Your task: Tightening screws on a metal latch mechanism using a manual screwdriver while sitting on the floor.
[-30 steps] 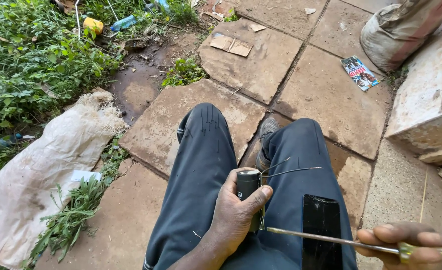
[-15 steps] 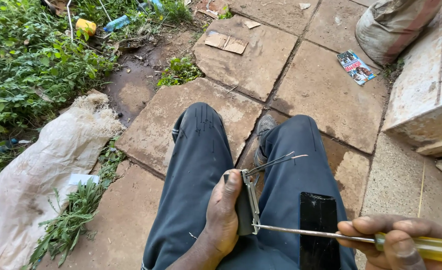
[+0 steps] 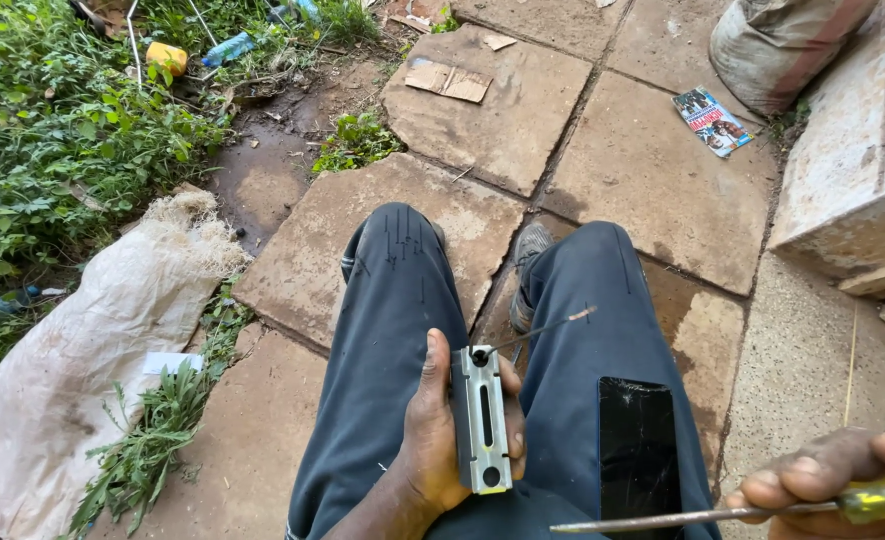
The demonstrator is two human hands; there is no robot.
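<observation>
Left hand (image 3: 443,440) is clamped around one narrow silver metal bracket (image 3: 483,420), held upright above your lap, thumb along its left edge and fingertips wrapped over its right edge; one thin wire (image 3: 538,330) runs from the hole at the bracket's top up and to the right. Right hand (image 3: 843,475), at the lower right corner of the view, is closed on the yellow handle of one screwdriver (image 3: 703,515), whose shaft points left toward the bracket without touching it. One black phone (image 3: 641,445) lies flat on your right thigh, just beside the bracket. You are seated outdoors over a pavement of irregular stone slabs (image 3: 653,180) with dirt joints. Two trouser legs extend forward; one shoe (image 3: 528,265) shows between them. Left of the slabs lies one white woven sack (image 3: 93,350) at the edge of green weeds. One printed packet (image 3: 713,120) lies near the far right edge of the slabs, next to one grey sack (image 3: 783,40). One piece of cardboard (image 3: 450,80) rests on the far slab.
</observation>
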